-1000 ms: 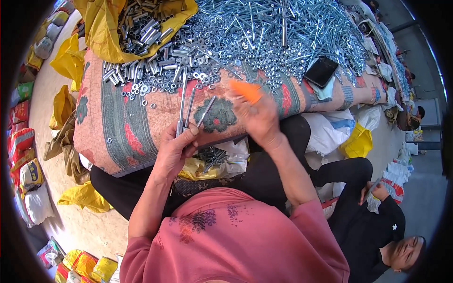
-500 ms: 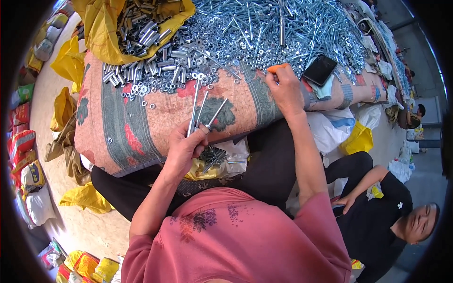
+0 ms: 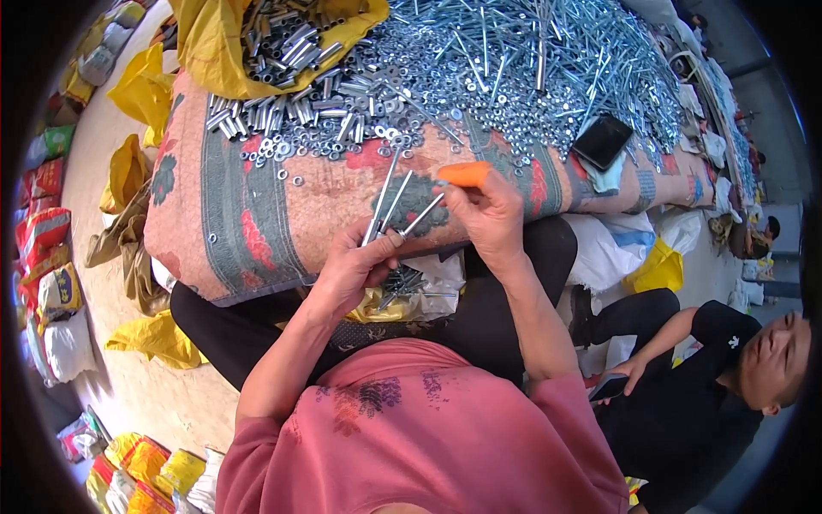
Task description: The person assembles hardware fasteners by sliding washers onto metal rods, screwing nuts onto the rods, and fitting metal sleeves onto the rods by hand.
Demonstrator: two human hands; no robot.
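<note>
My left hand (image 3: 364, 261) is closed around several thin metal bolts (image 3: 395, 199) that fan out upward. One of them slants to the right and carries a sleeve near my fingers. My right hand (image 3: 495, 221) is just right of that bolt's tip, its thumb and index finger pinched together. An orange finger cover (image 3: 465, 175) sits on the index finger. At its end shows a small metal piece (image 3: 441, 182), too small to identify surely. Beyond my hands lies a pile of nuts and washers (image 3: 505, 128), with long bolts (image 3: 599, 60) behind and metal sleeves (image 3: 300, 110) to the left.
A patterned padded cloth (image 3: 317, 206) covers the work surface. A yellow sack (image 3: 205, 51) holds more sleeves. At the right a black phone (image 3: 603, 141) lies on a light cloth. Below the edge sits a bag of bolts (image 3: 419, 295). Another person (image 3: 685, 385) sits at my right, holding a phone.
My right hand has come from the edge of the nut pile back toward the left hand, beside the bolt tips. The left hand still grips the bolts.
</note>
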